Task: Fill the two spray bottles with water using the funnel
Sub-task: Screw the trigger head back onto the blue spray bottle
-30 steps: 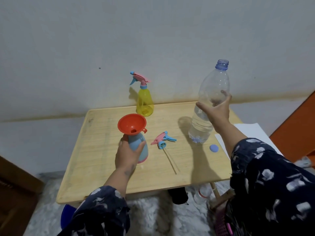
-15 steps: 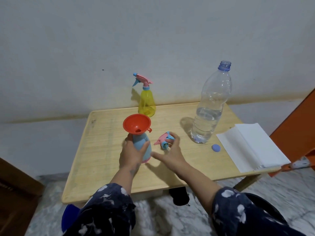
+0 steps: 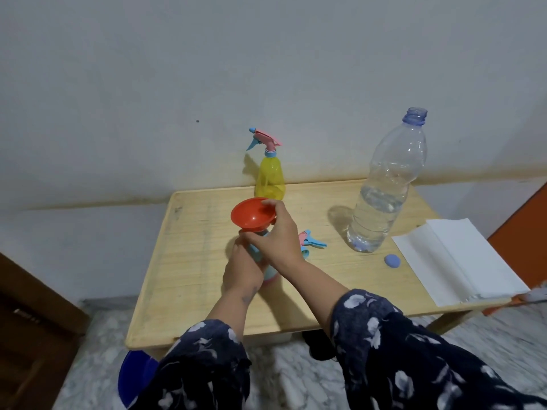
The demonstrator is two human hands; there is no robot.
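Nearest the camera, two forearms in dark floral sleeves (image 3: 204, 359) reach forward over the near edge of a low wooden table (image 3: 183, 291). Below that edge a blue round object (image 3: 133, 377) shows on the marbled floor, only partly visible.

The left hand (image 3: 241, 275) is wrapped around the body of the blue spray bottle (image 3: 268, 269), which stands upright on the table with its spray head off — most of the bottle is hidden behind both hands. The right hand (image 3: 278, 235) crosses in front of it, thumb and fingers closed on the rim and cone of the orange funnel (image 3: 251, 214). The funnel sits over the neck of the blue bottle; whether its spout is seated in the neck cannot be told.

Just right of the hands, the detached pink-and-blue spray head (image 3: 310, 242) lies on the table, partly hidden by the right wrist. Further right lies a small blue cap (image 3: 392, 260), with a white open booklet (image 3: 455, 261) beside it at the table's right edge.

Behind the cap stands the clear water bottle (image 3: 384, 187), uncapped and roughly half full. At the far edge, near the wall, the yellow spray bottle (image 3: 270, 179) stands upright with its spray head fitted — well apart from the water bottle.
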